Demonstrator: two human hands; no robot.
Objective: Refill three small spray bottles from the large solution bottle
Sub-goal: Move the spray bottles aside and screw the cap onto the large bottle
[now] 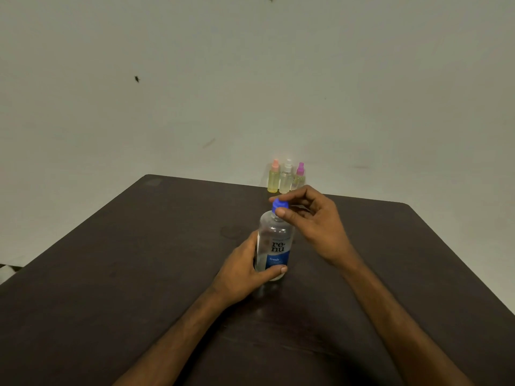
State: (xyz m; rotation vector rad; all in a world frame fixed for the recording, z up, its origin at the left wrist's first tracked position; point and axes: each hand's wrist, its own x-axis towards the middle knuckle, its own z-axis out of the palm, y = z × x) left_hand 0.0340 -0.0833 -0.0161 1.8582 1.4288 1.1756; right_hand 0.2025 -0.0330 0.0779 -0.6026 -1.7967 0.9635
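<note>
The large clear solution bottle (274, 243) with a blue and white label stands upright in the middle of the dark table (139, 260). My left hand (245, 268) grips its lower body, thumb across the front. My right hand (312, 218) pinches the bottle's blue cap (278, 204) between thumb and fingers. Three small spray bottles stand in a row at the table's far edge: one with a peach cap (274, 176), one with a white cap (286, 178), one with a pink cap (299, 176). All three are capped and upright.
A plain pale wall (250, 79) rises directly behind the table's far edge. The table's left edge (69, 232) runs diagonally toward me, the right edge (459, 260) likewise. A faint ring mark (232, 232) shows on the tabletop left of the large bottle.
</note>
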